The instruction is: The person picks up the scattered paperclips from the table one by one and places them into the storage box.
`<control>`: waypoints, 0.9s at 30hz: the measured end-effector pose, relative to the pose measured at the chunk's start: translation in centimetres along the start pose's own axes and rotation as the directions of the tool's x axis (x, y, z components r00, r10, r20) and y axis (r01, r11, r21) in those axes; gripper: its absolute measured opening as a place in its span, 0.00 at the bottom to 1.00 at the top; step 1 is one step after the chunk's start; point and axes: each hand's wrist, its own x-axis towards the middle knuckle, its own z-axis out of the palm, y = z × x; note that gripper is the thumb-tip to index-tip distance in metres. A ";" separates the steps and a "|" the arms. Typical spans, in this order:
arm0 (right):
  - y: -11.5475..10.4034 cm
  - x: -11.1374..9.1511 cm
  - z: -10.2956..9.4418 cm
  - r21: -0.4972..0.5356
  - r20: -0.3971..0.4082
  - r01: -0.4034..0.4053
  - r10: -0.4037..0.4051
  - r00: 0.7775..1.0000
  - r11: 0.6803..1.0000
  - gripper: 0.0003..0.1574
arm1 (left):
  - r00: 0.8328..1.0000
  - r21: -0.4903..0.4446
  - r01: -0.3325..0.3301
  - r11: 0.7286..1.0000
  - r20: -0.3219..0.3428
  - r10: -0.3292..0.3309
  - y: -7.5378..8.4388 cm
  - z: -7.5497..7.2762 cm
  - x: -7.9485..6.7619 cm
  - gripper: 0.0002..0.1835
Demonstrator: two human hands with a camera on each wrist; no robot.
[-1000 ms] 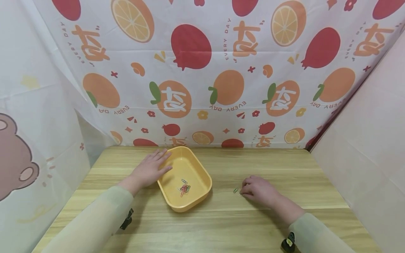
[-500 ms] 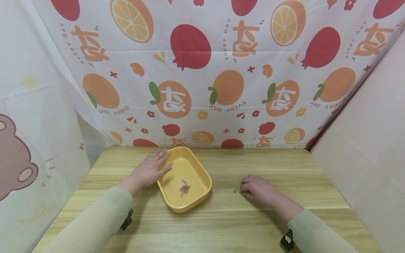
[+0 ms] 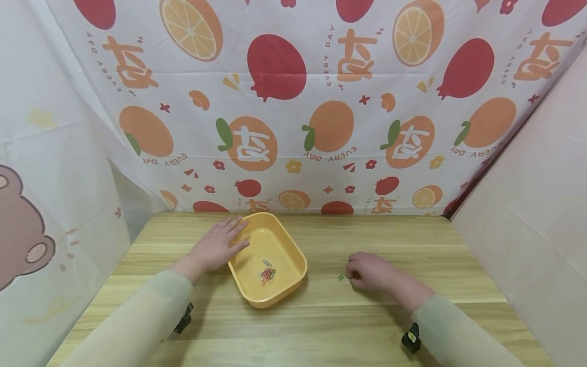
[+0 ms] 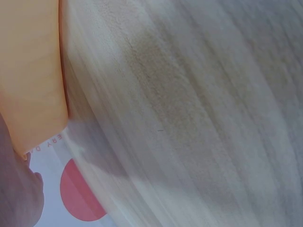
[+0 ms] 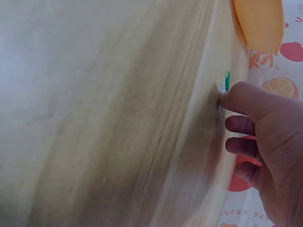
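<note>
My left hand [image 3: 215, 246] rests on the left rim of a yellow tray [image 3: 293, 248], its fingers spread and the thumb reaching over the inside. Several red, green and other coloured paper clips [image 3: 267, 275] lie in a small heap in that tray. To the right, my right hand [image 3: 373, 272] is low at the tabletop, thumb and curled fingers pinching a white paper clip [image 5: 223, 87]. Just beyond it lies a green paper clip [image 3: 341, 277], close to the fingertips. In the left wrist view the tray's outer wall [image 4: 31, 71] hides its contents.
The wooden table [image 3: 321, 331] runs back to a fruit-printed cloth [image 3: 284, 117]. Pale cloth walls stand at the left [image 3: 59, 153] and right [image 3: 527, 204]. A dark wrist strap [image 3: 411, 338] sits at my right sleeve.
My right hand has shifted slightly left and away from me, its fingers curling more closely around the white paper clip. The left hand and tray stay put.
</note>
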 end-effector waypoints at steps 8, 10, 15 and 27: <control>0.0 0.4 0.0 0.079 0.084 -0.112 0.105 0.991 0.991 0.12 | 1.000 0.000 0.001 1.000 -0.001 -0.001 0.2 -0.2 -0.1 0.36; 0.0 0.4 0.1 0.094 0.091 -0.128 0.120 0.989 0.987 0.13 | 1.000 -0.002 0.000 1.000 -0.003 0.000 0.2 -0.3 -0.1 0.36; 0.0 0.2 0.2 0.090 0.075 -0.132 0.126 0.989 0.987 0.13 | 1.000 -0.004 -0.001 1.000 -0.004 0.001 0.2 -0.2 -0.1 0.37; 0.2 -0.6 0.2 0.058 0.009 -0.089 0.088 0.996 0.994 0.10 | 1.000 0.001 0.001 1.000 -0.002 -0.001 0.2 -0.3 -0.1 0.38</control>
